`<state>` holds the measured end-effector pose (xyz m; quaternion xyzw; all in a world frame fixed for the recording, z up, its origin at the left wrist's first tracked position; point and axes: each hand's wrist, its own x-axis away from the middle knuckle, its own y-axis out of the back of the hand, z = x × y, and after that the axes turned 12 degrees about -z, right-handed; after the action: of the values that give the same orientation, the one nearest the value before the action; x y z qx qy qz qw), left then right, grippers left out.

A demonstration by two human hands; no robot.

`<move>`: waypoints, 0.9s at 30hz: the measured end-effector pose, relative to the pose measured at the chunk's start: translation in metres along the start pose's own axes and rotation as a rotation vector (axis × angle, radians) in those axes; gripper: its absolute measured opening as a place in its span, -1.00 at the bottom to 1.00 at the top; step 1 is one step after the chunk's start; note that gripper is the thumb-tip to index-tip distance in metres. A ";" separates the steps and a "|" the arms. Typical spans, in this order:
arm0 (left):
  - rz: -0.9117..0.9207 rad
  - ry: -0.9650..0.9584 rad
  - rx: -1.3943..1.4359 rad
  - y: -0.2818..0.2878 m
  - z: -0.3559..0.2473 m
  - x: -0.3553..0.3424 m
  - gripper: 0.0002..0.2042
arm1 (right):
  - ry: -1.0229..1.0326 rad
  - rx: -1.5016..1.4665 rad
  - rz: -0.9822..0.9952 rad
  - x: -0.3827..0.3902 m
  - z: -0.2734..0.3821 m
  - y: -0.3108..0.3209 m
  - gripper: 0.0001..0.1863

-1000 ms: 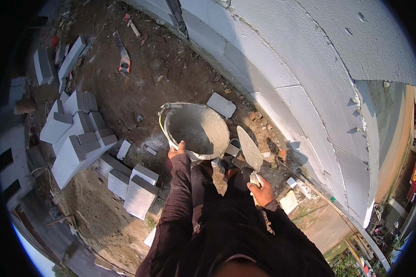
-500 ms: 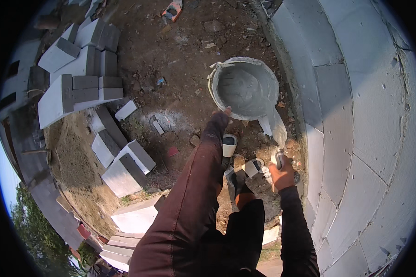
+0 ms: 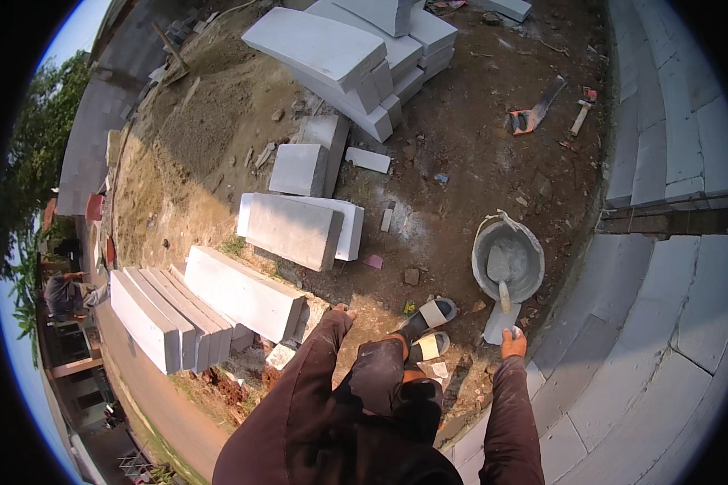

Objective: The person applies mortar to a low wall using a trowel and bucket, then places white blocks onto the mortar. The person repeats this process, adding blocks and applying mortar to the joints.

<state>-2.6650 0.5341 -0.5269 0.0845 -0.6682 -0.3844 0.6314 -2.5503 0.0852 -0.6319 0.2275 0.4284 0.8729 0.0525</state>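
A round grey bucket (image 3: 532,284) of wet grey mortar stands on the dirt ahead of my feet. Inside it rests a trowel (image 3: 500,263), blade down in the mortar, its pale handle leaning out over the near rim. My right hand (image 3: 513,344) is just below that handle, with its fingers closed at the edge of a flat light-grey plate (image 3: 495,325) beside the bucket. The plate's underside is hidden. My left hand (image 3: 344,310) hangs at the left, near the end of a long white block (image 3: 239,289). Its fingers look loosely apart, with nothing in them.
A grey block wall (image 3: 623,323) runs along my right. Stacked pale blocks (image 3: 356,65) and several leaning slabs (image 3: 158,323) lie to the left. An orange-handled saw (image 3: 534,111) and a hammer (image 3: 581,115) lie on the dirt ahead. A sand heap (image 3: 202,113) rises at the far left.
The view has swung left. My left hand has gone from the bucket's rim out to the left. The trowel, earlier in my right hand outside the rim, now sits in the bucket, released.
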 end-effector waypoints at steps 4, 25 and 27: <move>-0.209 0.217 0.423 0.046 0.116 0.046 -0.52 | -0.165 -0.097 0.259 0.080 0.024 0.046 -0.65; -0.379 0.052 1.443 0.359 -0.211 -0.316 -0.11 | 0.729 0.107 0.116 -0.202 0.738 -0.188 -0.23; -0.163 -0.072 1.564 0.395 -0.263 -0.324 -0.16 | 0.864 0.130 -0.040 -0.226 0.778 -0.228 -0.20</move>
<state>-2.2179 0.8936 -0.5581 0.5406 -0.7564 0.1498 0.3364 -2.0282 0.7272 -0.4755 -0.1644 0.4694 0.8579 -0.1291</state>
